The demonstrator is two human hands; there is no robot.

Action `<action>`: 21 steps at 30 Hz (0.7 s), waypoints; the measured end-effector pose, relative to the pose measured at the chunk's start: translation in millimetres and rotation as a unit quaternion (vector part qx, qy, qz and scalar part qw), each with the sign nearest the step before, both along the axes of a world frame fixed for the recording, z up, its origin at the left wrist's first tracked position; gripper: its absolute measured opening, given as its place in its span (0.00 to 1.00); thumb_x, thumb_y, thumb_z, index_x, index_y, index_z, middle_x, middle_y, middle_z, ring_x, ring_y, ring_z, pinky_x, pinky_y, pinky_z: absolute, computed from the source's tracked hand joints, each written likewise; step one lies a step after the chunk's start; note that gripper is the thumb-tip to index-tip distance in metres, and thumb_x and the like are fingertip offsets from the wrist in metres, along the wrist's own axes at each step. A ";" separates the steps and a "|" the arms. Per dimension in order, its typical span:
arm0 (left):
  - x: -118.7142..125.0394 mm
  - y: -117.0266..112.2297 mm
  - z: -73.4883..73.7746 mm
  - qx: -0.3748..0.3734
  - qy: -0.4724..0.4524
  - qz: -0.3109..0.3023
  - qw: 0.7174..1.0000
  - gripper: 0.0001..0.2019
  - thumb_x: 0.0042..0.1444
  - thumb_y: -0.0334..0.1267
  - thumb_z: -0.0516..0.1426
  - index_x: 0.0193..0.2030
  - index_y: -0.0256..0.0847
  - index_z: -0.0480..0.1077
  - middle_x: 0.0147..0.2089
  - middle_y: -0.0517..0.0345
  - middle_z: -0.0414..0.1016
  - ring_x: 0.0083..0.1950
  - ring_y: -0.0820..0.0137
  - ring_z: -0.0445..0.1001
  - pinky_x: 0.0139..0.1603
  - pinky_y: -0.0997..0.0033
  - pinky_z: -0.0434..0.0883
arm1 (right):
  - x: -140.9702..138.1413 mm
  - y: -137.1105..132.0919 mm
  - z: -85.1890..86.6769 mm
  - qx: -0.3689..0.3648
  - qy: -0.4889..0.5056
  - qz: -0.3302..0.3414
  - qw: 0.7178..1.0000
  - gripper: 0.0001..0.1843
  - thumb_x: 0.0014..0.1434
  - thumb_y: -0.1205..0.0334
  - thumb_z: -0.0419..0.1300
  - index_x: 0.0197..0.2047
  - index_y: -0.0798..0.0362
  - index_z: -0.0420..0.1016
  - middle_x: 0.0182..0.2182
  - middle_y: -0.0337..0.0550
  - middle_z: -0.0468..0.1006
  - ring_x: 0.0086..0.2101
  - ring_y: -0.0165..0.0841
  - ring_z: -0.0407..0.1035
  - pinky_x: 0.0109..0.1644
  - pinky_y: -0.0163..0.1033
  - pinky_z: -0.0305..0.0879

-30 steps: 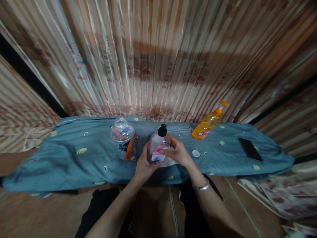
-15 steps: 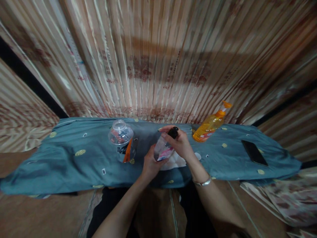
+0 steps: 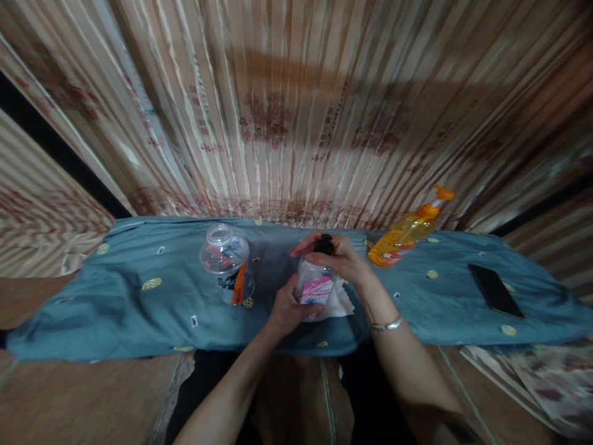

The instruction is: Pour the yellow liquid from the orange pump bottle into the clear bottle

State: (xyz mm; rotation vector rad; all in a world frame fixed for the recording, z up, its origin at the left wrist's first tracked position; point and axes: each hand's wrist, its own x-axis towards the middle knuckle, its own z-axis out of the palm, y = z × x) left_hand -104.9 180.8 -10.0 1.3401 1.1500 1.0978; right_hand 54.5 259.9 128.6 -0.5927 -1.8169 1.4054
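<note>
Between my hands stands a clear pump bottle (image 3: 316, 288) with a pink and white label and a black pump top. My left hand (image 3: 288, 307) is closed around its lower part. The fingers of my right hand (image 3: 341, 258) wrap round the neck, just at the black top (image 3: 323, 245). Under and behind the bottle lies a white tissue (image 3: 341, 303), partly hidden by it. To the left, apart from my hands, is a clear plastic cup (image 3: 230, 272) with a domed lid and an orange and black print.
A pump bottle of orange liquid (image 3: 402, 238) stands at the back right. Further right lies a black phone (image 3: 495, 290). All of it rests on a teal patterned cloth (image 3: 139, 315). A pleated curtain (image 3: 296, 123) hangs right behind.
The bottle has gone from tilted to nearly upright, its label now facing me. Both hands stay on it. The view has shifted slightly.
</note>
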 end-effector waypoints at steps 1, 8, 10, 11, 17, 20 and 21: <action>-0.2 0.6 -0.1 0.000 -0.001 -0.005 1.000 0.18 0.69 0.48 0.67 0.57 0.40 0.77 0.53 0.52 0.82 0.49 0.62 0.83 0.50 0.54 0.83 | 2.3 2.2 0.3 -0.004 -0.003 0.016 1.000 0.21 0.60 0.41 0.78 0.46 0.48 0.87 0.43 0.44 0.92 0.50 0.44 0.86 0.57 0.48 0.81; -2.4 8.8 2.4 0.009 0.017 0.010 1.000 0.17 0.68 0.48 0.67 0.56 0.40 0.77 0.51 0.53 0.82 0.47 0.63 0.82 0.49 0.55 0.83 | 15.9 14.3 -16.4 -0.012 0.052 -0.115 0.992 0.39 0.46 0.39 0.85 0.57 0.42 0.81 0.59 0.46 0.86 0.62 0.46 0.80 0.66 0.52 0.79; -2.0 11.8 3.7 0.010 0.025 0.019 0.999 0.17 0.69 0.49 0.66 0.55 0.40 0.77 0.49 0.54 0.82 0.45 0.64 0.82 0.48 0.56 0.82 | 17.7 16.3 -22.0 -0.017 0.056 -0.147 0.987 0.37 0.43 0.40 0.86 0.52 0.43 0.81 0.57 0.46 0.87 0.61 0.46 0.81 0.66 0.52 0.78; -1.7 13.1 4.3 0.011 0.027 0.023 0.999 0.17 0.69 0.50 0.66 0.55 0.40 0.77 0.49 0.54 0.82 0.45 0.64 0.82 0.47 0.57 0.82 | 18.5 17.0 -24.0 -0.017 0.056 -0.159 0.985 0.37 0.43 0.40 0.87 0.51 0.43 0.81 0.56 0.46 0.87 0.59 0.45 0.81 0.66 0.52 0.78; -0.9 19.0 3.6 0.020 0.042 0.032 0.998 0.18 0.70 0.51 0.65 0.56 0.40 0.76 0.47 0.55 0.81 0.43 0.65 0.81 0.45 0.58 0.82 | 27.6 13.5 -24.2 -0.045 0.085 -0.187 0.978 0.31 0.40 0.38 0.87 0.37 0.45 0.81 0.52 0.43 0.88 0.54 0.43 0.82 0.67 0.52 0.77; -2.3 21.3 0.2 0.025 0.054 0.037 0.998 0.17 0.69 0.50 0.65 0.54 0.40 0.76 0.47 0.56 0.81 0.42 0.65 0.81 0.45 0.58 0.82 | 31.8 7.3 -20.1 -0.066 0.085 -0.160 0.981 0.28 0.46 0.37 0.85 0.43 0.44 0.86 0.52 0.41 0.89 0.55 0.42 0.82 0.68 0.51 0.76; -3.0 21.9 -0.9 0.027 0.057 0.037 0.997 0.17 0.69 0.50 0.66 0.54 0.40 0.76 0.46 0.56 0.80 0.42 0.65 0.81 0.45 0.58 0.82 | 31.7 5.2 -19.2 -0.068 0.084 -0.151 0.983 0.28 0.48 0.37 0.84 0.46 0.43 0.87 0.53 0.41 0.89 0.56 0.43 0.81 0.69 0.51 0.75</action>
